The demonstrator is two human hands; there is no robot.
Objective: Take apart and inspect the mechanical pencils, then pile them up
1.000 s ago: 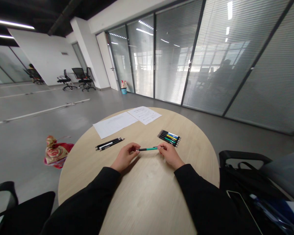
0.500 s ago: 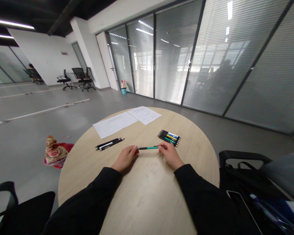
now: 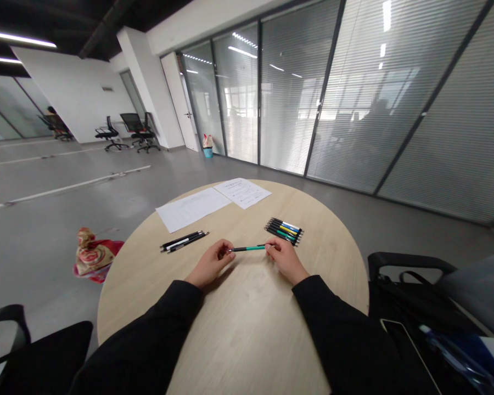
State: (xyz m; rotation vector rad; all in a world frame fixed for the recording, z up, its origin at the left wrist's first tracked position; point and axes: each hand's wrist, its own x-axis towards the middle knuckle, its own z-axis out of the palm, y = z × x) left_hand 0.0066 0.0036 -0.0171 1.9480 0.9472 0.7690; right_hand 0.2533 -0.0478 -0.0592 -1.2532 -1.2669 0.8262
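A green and black pen lies level between my two hands, above the round wooden table. My left hand pinches its black end between thumb and fingers. The other end, the green one, is in the closed fingers of my right hand. Just beyond my right hand, several pens with black, white, blue, yellow and green barrels lie side by side in a row. Beyond my left hand is a smaller group of black and white pens.
Two printed paper sheets lie at the table's far edge. A red and beige bag is on the floor at the left. Chairs stand on both sides, the right one holding a black bag and other items.
The fingers of my left hand have shifted and curled at the pen's black end. My right hand and the pen have hardly moved.
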